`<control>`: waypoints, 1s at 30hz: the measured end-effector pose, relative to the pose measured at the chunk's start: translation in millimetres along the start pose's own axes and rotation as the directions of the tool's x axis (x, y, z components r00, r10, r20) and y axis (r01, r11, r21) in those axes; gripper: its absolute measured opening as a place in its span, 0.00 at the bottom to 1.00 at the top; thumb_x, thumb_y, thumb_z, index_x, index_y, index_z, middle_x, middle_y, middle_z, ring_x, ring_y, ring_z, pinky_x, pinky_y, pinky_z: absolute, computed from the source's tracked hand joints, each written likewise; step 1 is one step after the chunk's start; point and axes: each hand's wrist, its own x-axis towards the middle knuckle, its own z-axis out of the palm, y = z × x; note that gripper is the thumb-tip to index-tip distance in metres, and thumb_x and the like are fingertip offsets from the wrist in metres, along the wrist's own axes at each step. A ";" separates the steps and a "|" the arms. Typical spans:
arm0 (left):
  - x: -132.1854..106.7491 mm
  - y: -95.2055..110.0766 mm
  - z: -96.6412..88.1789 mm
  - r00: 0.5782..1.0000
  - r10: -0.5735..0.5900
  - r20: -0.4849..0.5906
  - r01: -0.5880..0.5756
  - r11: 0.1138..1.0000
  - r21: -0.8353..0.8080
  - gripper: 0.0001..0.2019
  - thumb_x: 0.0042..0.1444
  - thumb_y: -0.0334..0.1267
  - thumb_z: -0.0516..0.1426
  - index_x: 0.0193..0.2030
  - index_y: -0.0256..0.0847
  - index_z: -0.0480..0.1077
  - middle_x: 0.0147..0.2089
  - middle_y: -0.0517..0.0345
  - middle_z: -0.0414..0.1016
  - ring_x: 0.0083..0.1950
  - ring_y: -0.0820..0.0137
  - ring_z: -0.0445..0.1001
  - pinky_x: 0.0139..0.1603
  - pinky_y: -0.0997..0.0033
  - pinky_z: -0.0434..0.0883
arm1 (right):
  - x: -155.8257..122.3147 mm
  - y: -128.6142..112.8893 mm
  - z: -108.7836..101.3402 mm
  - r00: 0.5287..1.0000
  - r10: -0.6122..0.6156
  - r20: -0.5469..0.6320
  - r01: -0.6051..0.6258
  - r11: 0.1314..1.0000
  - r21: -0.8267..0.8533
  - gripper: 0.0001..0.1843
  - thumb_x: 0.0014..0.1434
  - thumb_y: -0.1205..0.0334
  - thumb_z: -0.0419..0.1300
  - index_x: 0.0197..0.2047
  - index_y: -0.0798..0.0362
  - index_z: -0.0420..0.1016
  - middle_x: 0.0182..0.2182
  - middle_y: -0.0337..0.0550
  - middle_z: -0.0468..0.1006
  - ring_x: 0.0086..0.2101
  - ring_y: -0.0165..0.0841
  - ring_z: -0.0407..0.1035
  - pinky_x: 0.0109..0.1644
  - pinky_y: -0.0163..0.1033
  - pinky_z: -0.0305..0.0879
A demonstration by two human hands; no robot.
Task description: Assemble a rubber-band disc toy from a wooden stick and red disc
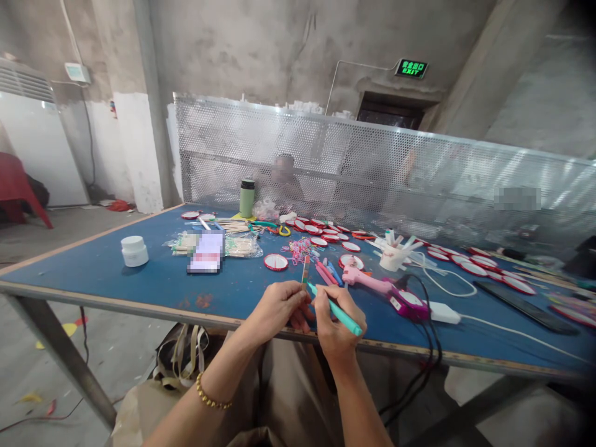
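My right hand (336, 329) is closed around a teal marker pen (345, 318), gripping it like a pencil with its tip toward the left. Between the fingers of my left hand (279, 307) stands a narrow flat wooden stick (306, 270) with coloured patches on it. The pen tip is at the lower part of the stick; whether it touches cannot be made out. Both hands are over the front edge of the blue table (186, 304). Just beyond them lie a tangle of colourful strings (300, 249), a pink marker (325, 273) and a round white disc with a red rim (276, 262).
A pink-and-purple tool (372, 282) with cables and a white cup of pens (392, 256) stand on the right. To the left are a white jar (135, 251), a phone (207, 251) and packs of wooden sticks (242, 246). A perforated metal screen (223, 136) runs behind.
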 end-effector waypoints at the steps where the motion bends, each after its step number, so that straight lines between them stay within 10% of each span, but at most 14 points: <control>1: 0.0 -0.1 0.0 1.000 0.003 -0.002 -0.003 1.000 0.000 0.16 0.59 0.50 0.54 0.33 0.38 0.65 0.24 0.60 0.72 0.22 0.70 0.76 0.23 0.76 0.70 | -0.1 0.1 0.0 1.000 0.000 -0.001 0.000 1.000 -0.003 0.06 0.62 0.67 0.58 0.33 0.52 0.74 0.24 0.36 0.76 0.24 0.27 0.70 0.30 0.31 0.66; 30: -0.6 3.0 0.1 1.000 0.018 -0.008 -0.018 0.999 0.040 0.16 0.59 0.50 0.53 0.31 0.39 0.64 0.23 0.61 0.72 0.22 0.71 0.74 0.24 0.75 0.70 | 1.8 -2.3 1.1 0.996 -0.090 0.018 0.090 0.996 0.017 0.06 0.62 0.69 0.57 0.33 0.53 0.73 0.25 0.38 0.77 0.24 0.27 0.70 0.31 0.32 0.67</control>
